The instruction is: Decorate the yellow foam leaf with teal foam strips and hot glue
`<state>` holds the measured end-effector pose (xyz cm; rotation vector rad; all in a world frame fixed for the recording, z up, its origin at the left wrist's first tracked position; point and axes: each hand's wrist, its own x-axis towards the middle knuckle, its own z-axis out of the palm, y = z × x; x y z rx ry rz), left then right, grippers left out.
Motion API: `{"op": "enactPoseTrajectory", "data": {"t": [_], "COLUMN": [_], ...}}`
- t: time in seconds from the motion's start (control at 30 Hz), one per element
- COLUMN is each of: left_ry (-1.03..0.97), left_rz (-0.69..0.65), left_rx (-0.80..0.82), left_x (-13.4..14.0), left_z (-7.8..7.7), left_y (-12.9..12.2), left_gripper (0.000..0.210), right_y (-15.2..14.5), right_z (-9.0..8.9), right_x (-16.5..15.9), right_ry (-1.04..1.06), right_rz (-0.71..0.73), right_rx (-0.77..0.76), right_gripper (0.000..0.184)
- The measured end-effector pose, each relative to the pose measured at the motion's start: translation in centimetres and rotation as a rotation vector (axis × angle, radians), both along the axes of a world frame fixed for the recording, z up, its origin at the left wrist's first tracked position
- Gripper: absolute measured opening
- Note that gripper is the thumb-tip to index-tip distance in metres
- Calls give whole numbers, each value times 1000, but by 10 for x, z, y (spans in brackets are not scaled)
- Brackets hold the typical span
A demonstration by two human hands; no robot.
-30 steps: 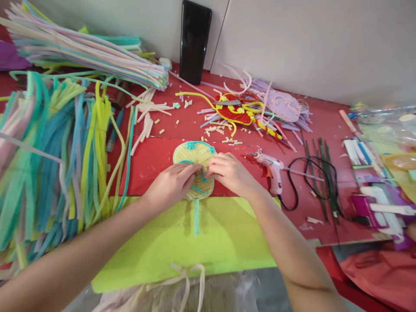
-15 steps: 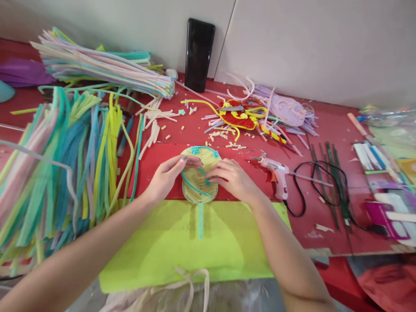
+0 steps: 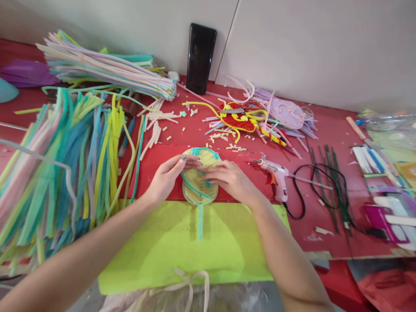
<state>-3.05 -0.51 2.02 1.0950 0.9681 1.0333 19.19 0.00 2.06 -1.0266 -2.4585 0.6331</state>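
Observation:
A yellow fan-shaped craft (image 3: 195,190) made of pipe cleaners lies in front of me, with a teal rim, small teal flowers (image 3: 195,151) at its top and a straight teal handle (image 3: 200,223) pointing towards me. My left hand (image 3: 172,173) reaches over its upper left side, fingers stretched out across the face. From the right, my right hand (image 3: 227,177) has its fingers drawn together on a teal pipe cleaner on the fan's face, mostly covered by the fingertips. A teal strand (image 3: 196,190) runs slantwise across the lower face.
Pipe-cleaner bundles (image 3: 65,164) crowd the left. A black phone (image 3: 201,58) leans on the wall. Red and yellow pipe-cleaner work (image 3: 238,121) with scissors (image 3: 232,111) lies behind. A pink glue gun (image 3: 276,175) with its black cord sits right. Yellow-green material (image 3: 227,242) covers the near edge.
My right fingers have shifted slightly left over the fan and cover more of the teal piece. The left hand stays in nearly the same place. The view has tilted a little.

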Motion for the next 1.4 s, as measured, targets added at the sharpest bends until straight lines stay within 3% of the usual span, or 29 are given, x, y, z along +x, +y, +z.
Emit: {"op": "enactPoseTrajectory", "data": {"t": [0.17,0.3,0.43,0.53,0.83,1.0,1.1,1.23,1.4], "left_ry": [-177,-468,-649,-679,-654,-475,-249,416,1063], "left_rz": [-26,-131,-268,-331,-358,-339,-305,-240,-42], "left_rx": [-83,-296,-395,-422,-406,-321,-102,528,866], "left_x": [-7,-11,-9,-8,-9,-9,-10,-18,-20], "left_z": [18,35,39,38,37,35,31,29,27], "left_y": [-3,-9,-15,-17,-18,-18,-17,-11,-10], "left_gripper": [48,55,57,58,60,61,64,56,46], "right_y": [1,1,0,0,0,0,1,1,1], "right_z": [1,1,-1,-3,-5,-3,-2,-1,-2], "right_x": [0,0,0,-1,0,0,0,-1,-1], "right_ry": [-17,-53,-76,-104,-116,-97,-76,-63,-116], "right_rz": [0,6,-1,-9,-1,-5,-5,-7,0], "right_rx": [11,8,36,56,75,54,34,24,65], "right_gripper": [23,23,23,24,24,24,23,23,25]}}
